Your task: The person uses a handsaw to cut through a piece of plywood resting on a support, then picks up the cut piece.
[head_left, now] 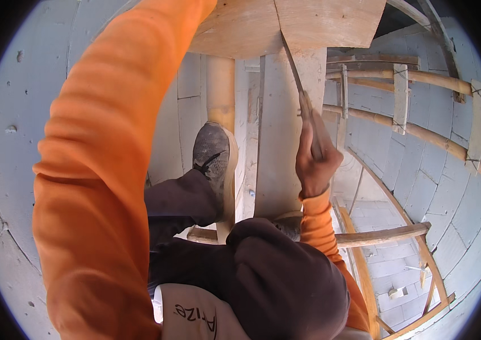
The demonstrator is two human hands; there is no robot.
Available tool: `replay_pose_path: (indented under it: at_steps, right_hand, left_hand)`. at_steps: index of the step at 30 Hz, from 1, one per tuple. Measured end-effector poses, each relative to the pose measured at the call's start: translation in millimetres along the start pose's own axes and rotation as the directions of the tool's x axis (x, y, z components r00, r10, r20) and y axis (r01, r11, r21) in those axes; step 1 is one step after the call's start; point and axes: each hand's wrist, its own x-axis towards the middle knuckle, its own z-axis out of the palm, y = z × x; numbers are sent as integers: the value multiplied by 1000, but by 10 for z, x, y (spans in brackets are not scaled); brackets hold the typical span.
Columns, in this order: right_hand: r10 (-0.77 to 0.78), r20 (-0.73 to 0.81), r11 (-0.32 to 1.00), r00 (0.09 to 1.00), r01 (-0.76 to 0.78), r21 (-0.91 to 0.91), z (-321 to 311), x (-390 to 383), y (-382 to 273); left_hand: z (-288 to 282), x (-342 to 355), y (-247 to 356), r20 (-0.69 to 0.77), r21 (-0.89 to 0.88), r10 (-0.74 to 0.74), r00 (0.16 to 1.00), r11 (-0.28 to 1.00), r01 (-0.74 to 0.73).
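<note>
My right hand [318,157] is wrapped round the handle of a handsaw [292,62]. Its narrow dark blade points away from me and meets the near edge of a plywood sheet [331,24]. From the blade, a thin dark line runs across the sheet to the top of the view. My left arm [104,113], in an orange sleeve, reaches forward along the left side and passes out of view at the top beside the plywood, so my left hand is hidden.
Under the sheet is a pale plank [283,136], beside a bamboo pole [220,85]. My grey shoe [212,150] rests near that pole. Bamboo rails with tied slats [400,99] run along the right wall [438,187]. Below right are a wooden crossbar [385,234] and a timber frame [421,249].
</note>
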Motion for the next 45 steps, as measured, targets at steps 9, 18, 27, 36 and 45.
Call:
replay_pose_path:
  at_steps: [9,18,27,36,45]
  right_hand:
    - [-7,7,993,1000,8,-115,-769,-1009,115]
    - [6,64,1000,998,-5,-19,-406,-678,104]
    - [29,99,999,995,-28,-15,-201,-45,153]
    - [33,12,999,999,-32,-38,-461,-727,345]
    - [120,55,986,991,-112,-126,-830,-1099,274]
  left_hand:
    - [-107,-28,51,38,27,-35,999,999,34]
    - [-77,-65,-151,-34,55,-50,998,997,52]
    - [-70,-18,-36,58,-38,-52,997,998,54]
    - [164,-52,-16,137,-28,15,990,1000,-11]
    - [159,-57,-32,122,-40,-20,992,999,25]
